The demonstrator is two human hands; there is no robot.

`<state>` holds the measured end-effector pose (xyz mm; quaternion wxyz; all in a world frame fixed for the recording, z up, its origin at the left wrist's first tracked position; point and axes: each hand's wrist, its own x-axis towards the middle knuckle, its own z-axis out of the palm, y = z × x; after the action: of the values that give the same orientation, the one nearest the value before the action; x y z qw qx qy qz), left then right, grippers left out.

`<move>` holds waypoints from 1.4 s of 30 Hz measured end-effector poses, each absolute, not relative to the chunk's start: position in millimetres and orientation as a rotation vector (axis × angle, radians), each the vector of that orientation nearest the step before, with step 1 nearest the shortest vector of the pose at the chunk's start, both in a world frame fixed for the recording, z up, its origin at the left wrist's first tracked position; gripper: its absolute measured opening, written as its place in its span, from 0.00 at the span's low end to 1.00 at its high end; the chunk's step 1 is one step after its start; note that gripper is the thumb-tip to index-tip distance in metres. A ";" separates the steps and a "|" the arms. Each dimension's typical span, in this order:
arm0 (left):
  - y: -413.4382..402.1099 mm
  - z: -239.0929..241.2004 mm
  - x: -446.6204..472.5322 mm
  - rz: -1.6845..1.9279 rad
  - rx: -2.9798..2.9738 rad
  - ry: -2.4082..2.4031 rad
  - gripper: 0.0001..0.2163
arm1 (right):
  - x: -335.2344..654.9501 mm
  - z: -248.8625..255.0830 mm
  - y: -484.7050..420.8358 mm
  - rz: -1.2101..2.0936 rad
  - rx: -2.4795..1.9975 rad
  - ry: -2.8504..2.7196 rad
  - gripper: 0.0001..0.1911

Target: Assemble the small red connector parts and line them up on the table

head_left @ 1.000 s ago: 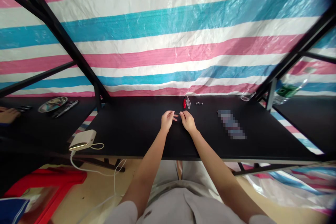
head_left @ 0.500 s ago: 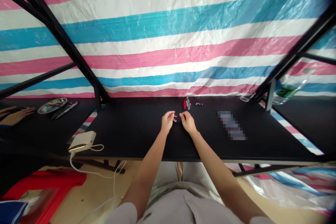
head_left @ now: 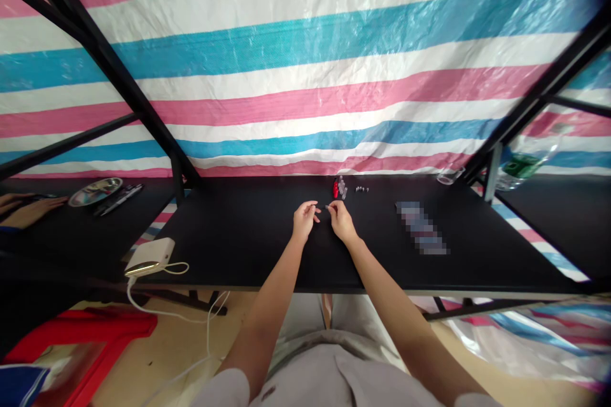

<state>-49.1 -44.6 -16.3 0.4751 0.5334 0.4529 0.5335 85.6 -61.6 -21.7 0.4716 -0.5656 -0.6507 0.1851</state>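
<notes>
Right hand (head_left: pixel 341 219): thumb and fingers pinched on a small greyish piece (head_left: pixel 326 206), above the desk (head_left: pixel 238 229). Left hand (head_left: pixel 305 221): fingers curled, thumb near index finger; from this view, impossible to say whether grasping anything. Small greyish piece: in the gap between both hands, at the right fingertips, hence nearer the right hand; projecting toward the left hand, long axis apparently sideways, though too small for certainty. Beyond the hands, toward the far edge of the desk, on the right hand's side: red pieces (head_left: pixel 335 189), just beside translucent elongated pieces (head_left: pixel 342 187); farther right, tiny whitish pieces (head_left: pixel 361 189) in a short sideways row.
</notes>
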 end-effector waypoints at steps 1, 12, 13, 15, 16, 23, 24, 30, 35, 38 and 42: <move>-44.4 -16.3 -49.2 1.317 1.289 1.112 0.16 | 85.8 -21.9 -61.8 0.462 -1.382 -1.592 0.11; -44.7 -15.1 -48.3 1.344 1.223 1.162 0.16 | 85.1 -20.0 -64.3 0.439 -1.310 -1.680 0.11; -44.9 -14.8 -48.4 1.342 1.219 1.163 0.16 | 85.3 -20.9 -63.6 0.428 -1.305 -1.690 0.11; -45.2 -14.5 -48.8 1.328 1.231 1.158 0.16 | 86.2 -23.0 -62.0 0.390 -1.302 -1.711 0.11; -45.5 -14.5 -49.0 1.317 1.255 1.153 0.16 | 86.9 -24.1 -61.1 0.366 -1.308 -1.724 0.11; -46.7 -18.6 -47.3 1.217 1.515 1.204 0.10 | 87.9 -25.3 -60.2 0.158 -1.574 -1.777 0.08; -46.8 -18.7 -46.9 1.223 1.513 1.212 0.09 | 87.3 -24.8 -60.8 0.111 -1.635 -1.748 0.07; -46.6 -19.0 -45.8 1.313 1.453 1.302 0.10 | 86.0 -22.2 -60.6 0.032 -1.853 -1.490 0.07; -42.8 -22.6 -38.3 1.210 1.803 1.491 0.06 | 94.7 -19.8 -56.4 0.158 -1.917 -1.337 0.10; -38.1 -18.9 -25.8 1.095 1.974 1.550 0.05 | 104.4 -19.4 -52.8 0.214 -1.950 -1.313 0.11; -27.4 -8.5 -4.7 0.971 2.135 1.556 0.04 | 117.3 -20.0 -45.8 0.226 -1.977 -1.337 0.11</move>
<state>-4.7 -27.4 -8.5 0.1628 0.7484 0.5454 0.3404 117.3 -45.8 -20.0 0.3637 -0.7682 -0.5196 0.0877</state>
